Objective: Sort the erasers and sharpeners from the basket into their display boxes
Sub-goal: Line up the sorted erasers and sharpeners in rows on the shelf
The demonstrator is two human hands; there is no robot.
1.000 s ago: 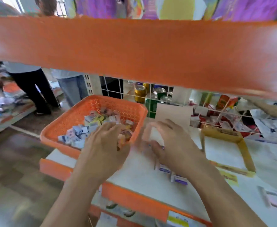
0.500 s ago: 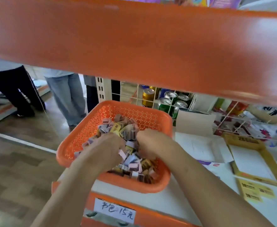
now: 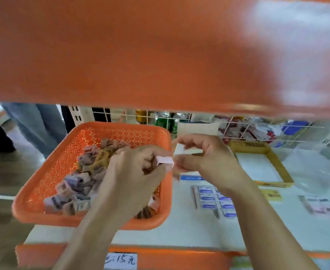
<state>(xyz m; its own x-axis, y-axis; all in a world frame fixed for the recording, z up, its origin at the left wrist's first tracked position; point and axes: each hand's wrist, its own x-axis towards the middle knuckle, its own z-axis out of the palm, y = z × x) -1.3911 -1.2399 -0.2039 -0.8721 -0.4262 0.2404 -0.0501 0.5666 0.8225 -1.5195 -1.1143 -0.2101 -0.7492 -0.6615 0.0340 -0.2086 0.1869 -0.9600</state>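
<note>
The orange basket [image 3: 43, 193] sits on the white shelf [image 3: 179, 230], at its left end, with its near rim close to the shelf's orange front edge. A heap of small wrapped pieces [image 3: 76, 184] in purple, pink and tan fills the basket's middle and near side; blur hides which are erasers and which are sharpeners.

Both hands meet over the basket's right rim. The left hand [image 3: 134, 174] hangs above the basket's right half, its fingers curled and pinching a pale pink piece [image 3: 165, 160] that pokes out toward the rim. The right hand [image 3: 207, 160] is just outside that rim, thumb and fingers closed on a white piece [image 3: 179, 148]. The two pieces are nearly touching.

On the shelf to the right of the basket, partly under the right forearm, lie neat rows of white and blue erasers [image 3: 209, 199]. Further right from the basket stands a shallow yellow display box [image 3: 277, 164] with a white floor, and well beyond the rows lies another small blurred group of packets [image 3: 318, 205].

Behind the basket a white wire grid fronts green and gold drink cans [image 3: 163, 121]. Left of the basket, legs in jeans [image 3: 35, 125] stand on the floor. Below the basket's near rim, a handwritten price label [image 3: 121, 260] is fixed to the shelf edge. Above, a blurred orange upper shelf [image 3: 121, 55] fills the top of the view.
</note>
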